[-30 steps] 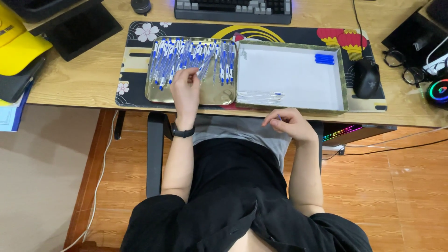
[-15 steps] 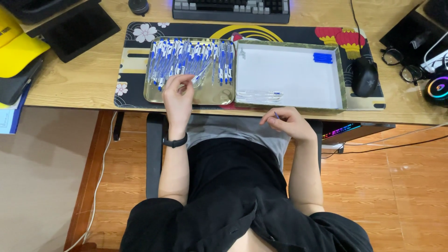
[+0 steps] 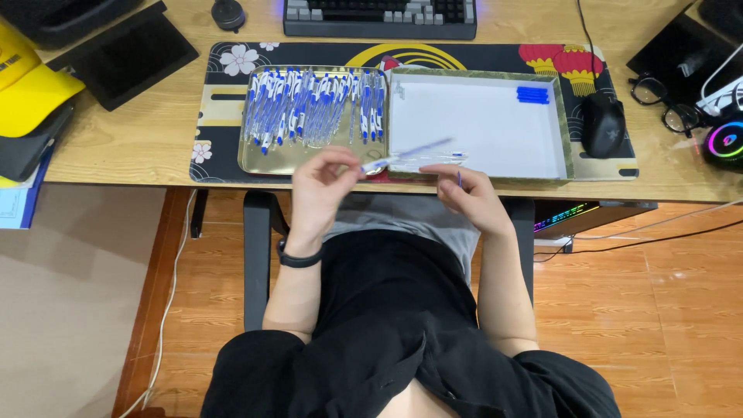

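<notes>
**At the table edge: pen handling, both hands raised over the lap**

On the wooden table [image 3: 131, 147], largest first:

- Desk mat [image 3: 217, 124], dark with flower and lantern prints, carrying both trays.
- White box tray [image 3: 480, 124], shallow, on the right of the mat. Nearly bare: a few small blue pieces [image 3: 532, 94] lie in its far right corner, and a couple of clear pen parts [image 3: 433, 160] rest along its near wall.
- Gold metal tray [image 3: 267, 161], on the left of the mat, touching the box tray. It holds a dense heap of blue-and-white pens [image 3: 309, 108] that covers most of its floor.
- Keyboard [image 3: 379, 15], black computer mouse [image 3: 602, 124], yellow cap [image 3: 31, 85], spectacles [image 3: 665, 104], all off to the sides.

Progress, as judged: the heap in the gold tray looks barely reduced and the box tray holds very little, so most of the lot remains to be handled.

Grips:

- Left hand [image 3: 321, 193], wearing a black wristband, is closed by thumb and fingertips on one end of a single pen [image 3: 406, 153], which slants up and to the right, blurred, just in front of the near edge of the trays.
- Right hand [image 3: 468, 197] is curled loosely near the pen's far end; a thin blue part [image 3: 459, 179] stands pinched between its fingers. Whether it also touches the pen cannot be told.
</notes>
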